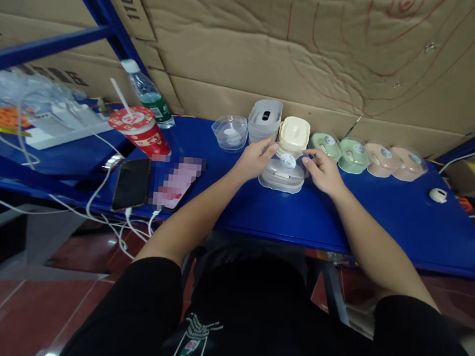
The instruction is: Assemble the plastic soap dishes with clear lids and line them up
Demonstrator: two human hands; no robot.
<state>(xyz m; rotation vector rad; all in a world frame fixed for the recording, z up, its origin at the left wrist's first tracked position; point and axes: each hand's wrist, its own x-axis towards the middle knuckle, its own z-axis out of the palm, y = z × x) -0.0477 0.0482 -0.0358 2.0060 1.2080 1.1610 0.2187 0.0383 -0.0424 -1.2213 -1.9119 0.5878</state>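
Observation:
My left hand [258, 157] and my right hand [323, 170] face each other over the table. Between them is a clear plastic lid [297, 162] with a round white sticker, and the fingers of both hands are closed on its opposite edges. Right below it, a pale grey lidded container [281, 182] rests on the blue tabletop. Whether the lid touches the container I cannot tell. Just behind stand cream-coloured containers [295, 132] and a stack of grey containers [265, 119]. To their left are nested clear plastic covers [230, 133].
Two green boxes [353, 156] and two pink boxes [407, 163] line the back right. A white earbud case [438, 195] lies further right. At left are a red cup with straw [141, 133], a water bottle [155, 100], a black phone [131, 184] and another phone [179, 184] with charging cables.

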